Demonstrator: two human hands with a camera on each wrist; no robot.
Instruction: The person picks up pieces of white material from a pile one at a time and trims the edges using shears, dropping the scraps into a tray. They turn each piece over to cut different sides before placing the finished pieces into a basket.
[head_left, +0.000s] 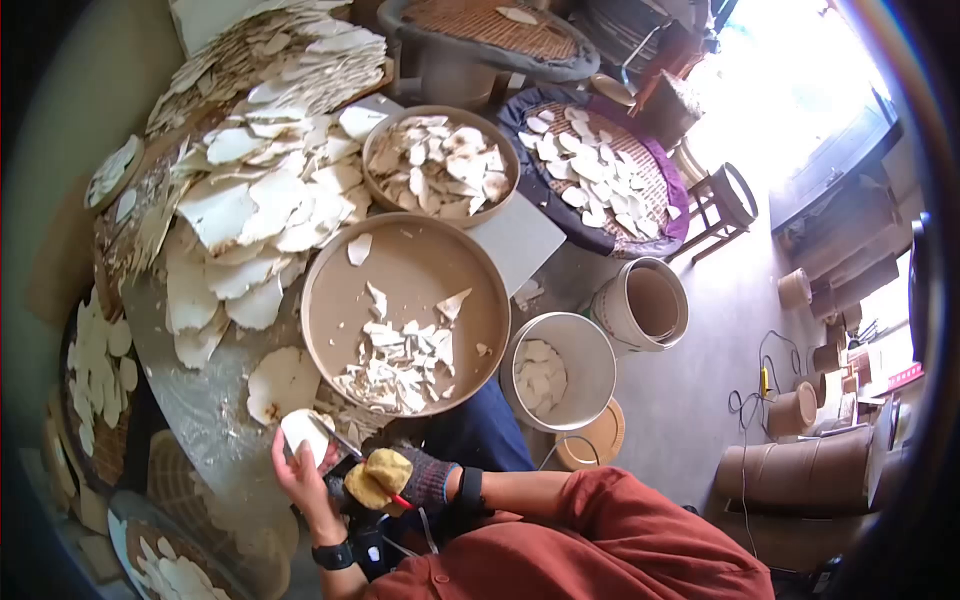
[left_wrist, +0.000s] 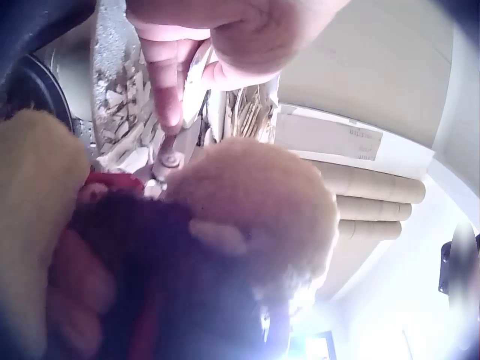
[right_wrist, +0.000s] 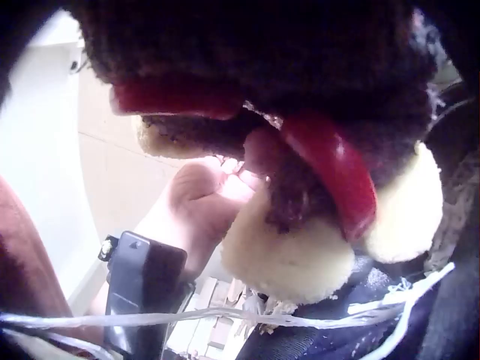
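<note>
My bare left hand [head_left: 303,478] pinches a pale, thin flat slice [head_left: 303,432] between thumb and fingers. In my right hand [head_left: 430,474], which wears a dark knitted glove, I grip red-handled shears [right_wrist: 330,169]. Yellow sponge padding [head_left: 378,478] surrounds the shears' handles. Their blades reach to the slice's edge in the head view, and the left wrist view shows the pivot close by the left fingers. Just beyond my hands stands a round tan tray [head_left: 400,255] with small white scraps [head_left: 400,365] in it. A larger browned slice [head_left: 283,385] lies on the metal table beside the tray.
Large white slices [head_left: 240,210] are heaped at the left. A second round tray [head_left: 372,160] of browned pieces stands behind. A white bucket [head_left: 608,345] with pale pieces and another bucket [head_left: 680,290] stand on the floor at right, near a stool [head_left: 735,200].
</note>
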